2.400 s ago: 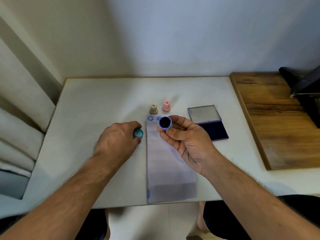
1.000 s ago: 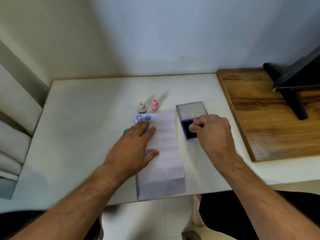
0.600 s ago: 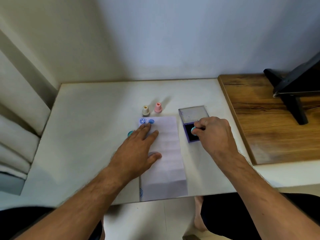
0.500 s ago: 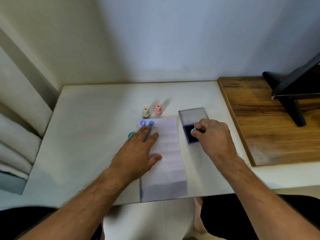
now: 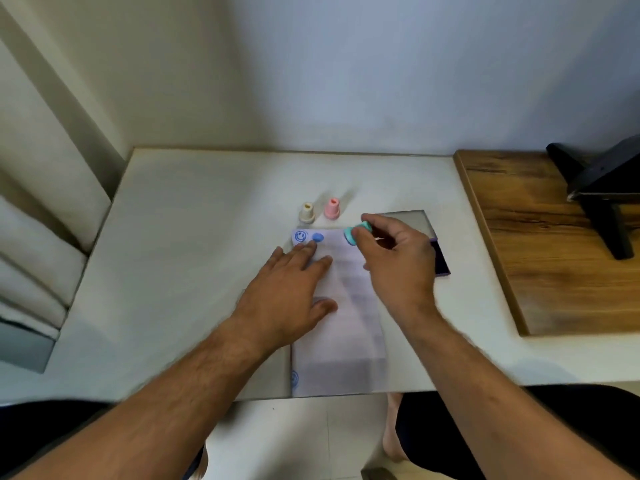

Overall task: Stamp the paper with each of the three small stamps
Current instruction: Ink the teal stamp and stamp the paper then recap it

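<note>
I've got the teal stamp pinched in right hand over paper (left hand flat, fingers spread, pinning it); next, press beside existing marks.

- A white table stood pushed into a corner, its far edge against a plain pale wall.
- At the table's left edge hung cream curtain folds.
- A wooden board lay along the table's right edge, carrying a black stand at its far right corner.
- Below the table's near edge showed light floor tiles.
- Soft, even light fell on the wall, bluish toward the right.
</note>
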